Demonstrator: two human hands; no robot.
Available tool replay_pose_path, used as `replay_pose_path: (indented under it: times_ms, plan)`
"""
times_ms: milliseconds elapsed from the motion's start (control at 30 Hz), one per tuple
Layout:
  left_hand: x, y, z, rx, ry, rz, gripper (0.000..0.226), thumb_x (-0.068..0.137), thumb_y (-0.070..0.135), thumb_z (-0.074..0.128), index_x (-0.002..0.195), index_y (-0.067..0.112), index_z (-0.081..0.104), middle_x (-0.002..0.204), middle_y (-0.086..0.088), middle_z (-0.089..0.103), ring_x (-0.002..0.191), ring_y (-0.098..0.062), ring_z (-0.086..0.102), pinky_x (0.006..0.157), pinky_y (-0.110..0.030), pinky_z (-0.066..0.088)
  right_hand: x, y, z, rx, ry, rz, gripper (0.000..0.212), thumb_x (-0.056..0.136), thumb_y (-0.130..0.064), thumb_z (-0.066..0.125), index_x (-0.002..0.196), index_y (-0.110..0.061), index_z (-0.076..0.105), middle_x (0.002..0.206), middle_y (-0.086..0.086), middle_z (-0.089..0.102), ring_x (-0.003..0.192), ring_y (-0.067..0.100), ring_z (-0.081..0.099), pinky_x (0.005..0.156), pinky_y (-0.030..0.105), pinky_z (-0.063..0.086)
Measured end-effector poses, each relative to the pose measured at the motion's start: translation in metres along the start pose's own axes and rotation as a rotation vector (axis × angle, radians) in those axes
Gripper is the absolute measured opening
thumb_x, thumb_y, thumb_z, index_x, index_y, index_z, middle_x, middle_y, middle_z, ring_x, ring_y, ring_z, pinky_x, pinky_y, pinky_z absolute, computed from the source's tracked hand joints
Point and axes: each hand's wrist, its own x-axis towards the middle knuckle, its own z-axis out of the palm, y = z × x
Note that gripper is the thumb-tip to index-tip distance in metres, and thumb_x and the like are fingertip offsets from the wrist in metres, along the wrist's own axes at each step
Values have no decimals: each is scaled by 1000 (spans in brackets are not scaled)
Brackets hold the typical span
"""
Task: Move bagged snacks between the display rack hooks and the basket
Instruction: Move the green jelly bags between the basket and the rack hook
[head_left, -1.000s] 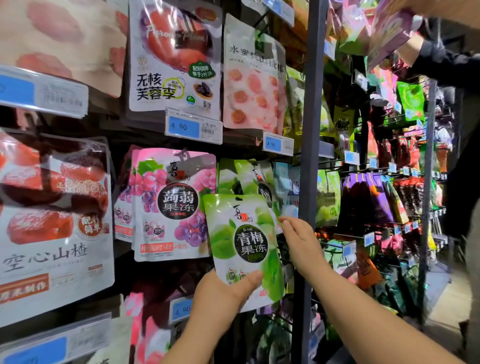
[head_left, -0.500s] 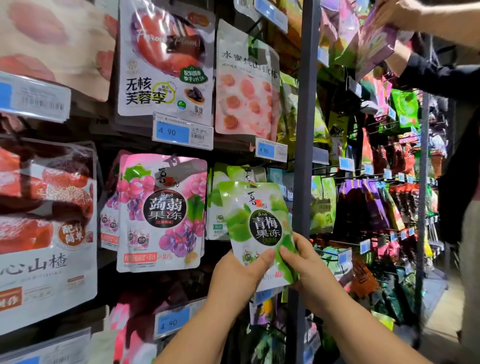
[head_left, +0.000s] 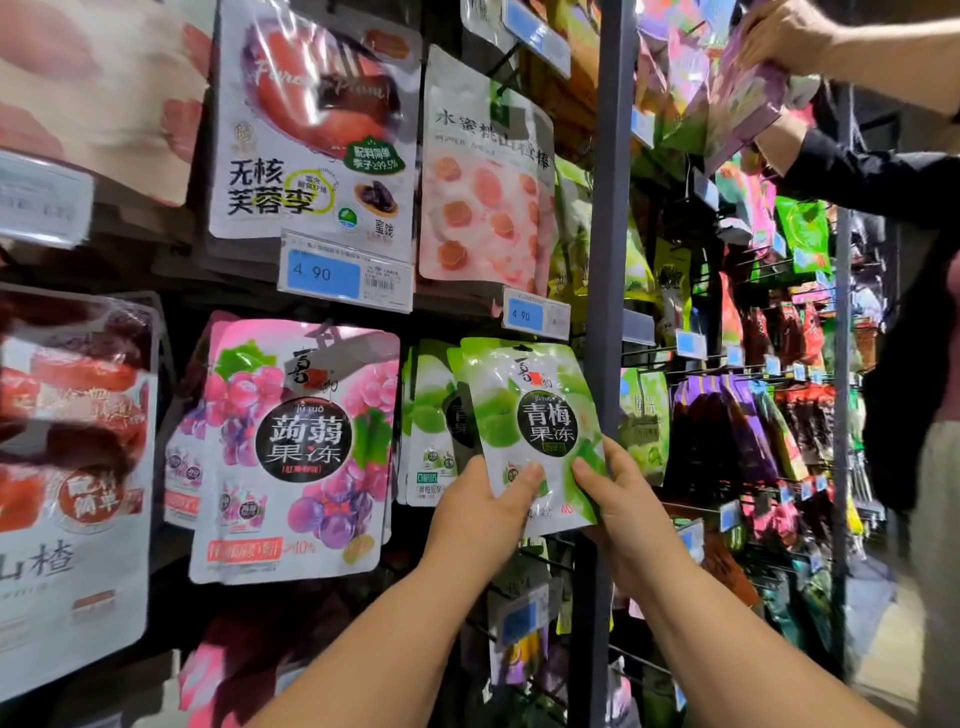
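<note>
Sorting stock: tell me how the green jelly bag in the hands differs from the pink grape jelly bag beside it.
The green bag shows green plums; the pink bag shows purple grapes. The green bag is pinched at its lower end by the left hand and right hand and tilts; the pink bag hangs untouched, nearly straight. Both carry a round black label with white characters.

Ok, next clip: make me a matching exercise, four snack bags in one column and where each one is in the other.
Bags:
1. green bag
2. pink grape bag
3. peach bag
4. purple bag

Places:
A. held by another person's hand, top right
B. hanging just left of the green bags
C. gripped low down by the left hand and right hand
D. hanging one row up, above the green bags

Pairs: 1-C, 2-B, 3-D, 4-A
</note>
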Motion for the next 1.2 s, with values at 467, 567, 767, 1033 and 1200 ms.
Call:
replay_pose_path:
  times_ms: [467,567,767,1033,1200]
  plan:
    - [23,-4,2,107,56,-31,52,92,59,49,124,18,53,122,0,60,112,-22,56,92,-35,46,39,13,4,-124,2,-5,27,97,-10,56,124,-11,62,115,13,72,106,34,68,87,42,56]
    - [23,-7,3,141,69,-38,53,93,57,50,127,17,47,127,0,55,115,-23,53,85,-31,41,46,22,4,-182,45,-13,26,96,-12,60,121,-9,64,112,14,72,106,37,67,92,47,54]
    - [23,-23,5,261,215,-15,58,92,55,50,131,13,40,135,-5,42,127,-25,38,99,-37,37,46,42,15,-341,79,2,38,83,-45,69,116,-28,61,120,-2,68,108,15,67,96,42,53]
    - [17,-24,-3,371,236,-44,56,92,62,44,129,20,42,157,3,7,144,-20,6,114,-47,16,44,44,10,-214,-66,117,56,72,-49,78,118,-37,48,122,0,65,109,19,67,100,44,51]
    - [17,-18,-7,395,217,-17,67,93,63,39,143,20,30,156,-2,28,143,-24,21,113,-41,18,40,45,6,-208,-77,64,58,73,-48,79,121,-33,49,110,-5,73,102,17,71,93,39,52]
